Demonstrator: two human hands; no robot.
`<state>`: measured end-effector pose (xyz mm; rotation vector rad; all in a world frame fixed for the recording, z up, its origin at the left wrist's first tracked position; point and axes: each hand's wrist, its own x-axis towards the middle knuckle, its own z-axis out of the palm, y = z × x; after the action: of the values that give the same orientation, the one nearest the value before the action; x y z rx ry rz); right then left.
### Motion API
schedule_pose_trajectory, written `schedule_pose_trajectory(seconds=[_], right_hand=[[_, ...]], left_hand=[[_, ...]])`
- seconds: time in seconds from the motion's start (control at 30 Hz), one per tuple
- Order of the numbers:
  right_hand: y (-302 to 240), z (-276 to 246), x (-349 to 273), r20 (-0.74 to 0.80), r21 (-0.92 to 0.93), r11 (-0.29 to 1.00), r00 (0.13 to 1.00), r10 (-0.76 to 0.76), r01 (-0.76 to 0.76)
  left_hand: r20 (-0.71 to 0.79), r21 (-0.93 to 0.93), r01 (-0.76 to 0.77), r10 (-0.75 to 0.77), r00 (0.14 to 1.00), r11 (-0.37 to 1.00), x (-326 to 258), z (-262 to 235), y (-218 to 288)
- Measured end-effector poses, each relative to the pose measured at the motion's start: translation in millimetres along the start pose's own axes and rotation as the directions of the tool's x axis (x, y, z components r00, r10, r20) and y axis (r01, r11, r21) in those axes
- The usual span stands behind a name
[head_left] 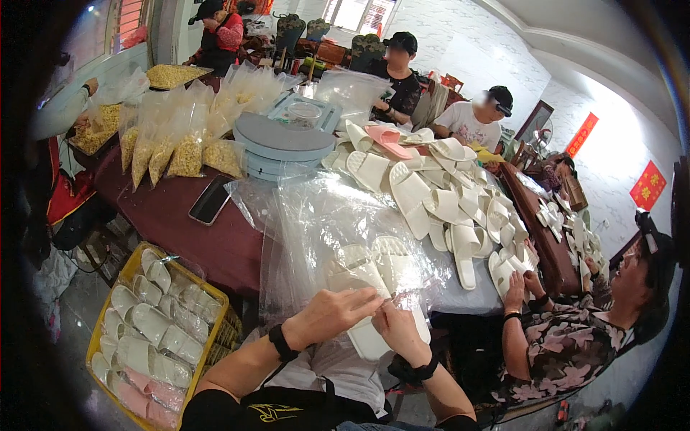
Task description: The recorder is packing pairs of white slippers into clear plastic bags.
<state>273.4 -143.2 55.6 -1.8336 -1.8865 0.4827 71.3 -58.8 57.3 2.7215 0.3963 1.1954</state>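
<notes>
A pair of white slippers [370,343] lies right in front of me at the table's near edge, soles toward my body. Clear plastic film, seemingly a clear plastic bag [420,276], shines around their straps. My left hand [334,314] reaches across the left slipper with its fingers bent together. Close against its fingertips, my right hand [399,329] pinches at the same spot between the two slippers. Both hands seem closed on the bag's thin film, though the fingers partly hide it. Beneath and beyond the slippers spreads a stack of flat clear bags [309,208].
Loose white slippers [410,197] are heaped at the right, one pink slipper [388,140] among them. A yellow crate [223,316] of bagged slippers stands low left. A phone [210,201], grey-blue round stools [284,136] and grain-filled bags [188,151] occupy the left. A co-worker's hands [517,287] handle slippers nearby.
</notes>
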Motion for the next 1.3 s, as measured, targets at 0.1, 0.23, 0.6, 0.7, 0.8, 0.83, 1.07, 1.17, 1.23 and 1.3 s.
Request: schedule_pose_trajectory(seconds=[0.1, 0.23, 0.6, 0.7, 0.8, 0.83, 1.07, 1.17, 1.23, 1.3], right_hand=[[-9, 6, 13, 0.052, 0.013, 0.999, 0.998, 0.031, -0.032], [18, 35, 61, -0.244, -0.27, 0.849, 0.82, -0.517, 0.455], [0, 63, 177, -0.115, -0.171, 0.943, 0.945, -0.305, 0.284], [-4, 75, 170, -0.189, -0.311, 0.94, 0.96, -0.206, 0.141], [6, 74, 167, -0.237, -0.339, 0.918, 0.926, -0.295, 0.206], [8, 74, 168, -0.225, -0.22, 0.94, 0.924, -0.309, 0.261], [21, 82, 202, -0.262, 0.068, 0.973, 0.945, -0.195, 0.219], [28, 90, 206, -0.173, -0.207, 0.966, 0.966, -0.193, 0.156], [38, 86, 200, -0.181, -0.056, 0.967, 0.95, -0.255, 0.248], [6, 78, 167, -0.173, -0.091, 0.957, 0.942, -0.288, 0.276]], left_hand=[[0.008, -0.006, -0.005, 0.005, 1.0, 1.0, 3, -5, -1], [-0.05, -0.015, -0.098, 0.097, 0.994, 0.995, 12, -2, -2], [-0.046, 0.067, 0.052, -0.049, 0.998, 0.996, -10, -19, -10], [0.069, 0.019, 0.19, -0.19, 0.979, 0.982, -22, -21, -12], [-0.048, 0.106, 0.224, -0.22, 0.974, 0.969, -5, -35, 0], [-0.045, 0.102, 0.22, -0.216, 0.975, 0.97, -5, -31, -3], [0.113, 0.109, 0.14, -0.152, 0.982, 0.984, -17, 7, -23], [0.195, 0.07, 0.153, -0.164, 0.967, 0.986, -18, -1, -18], [0.242, 0.074, 0.149, -0.163, 0.956, 0.986, -16, -9, -14], [0.201, -0.02, 0.219, -0.211, 0.957, 0.976, -31, -22, -14]])
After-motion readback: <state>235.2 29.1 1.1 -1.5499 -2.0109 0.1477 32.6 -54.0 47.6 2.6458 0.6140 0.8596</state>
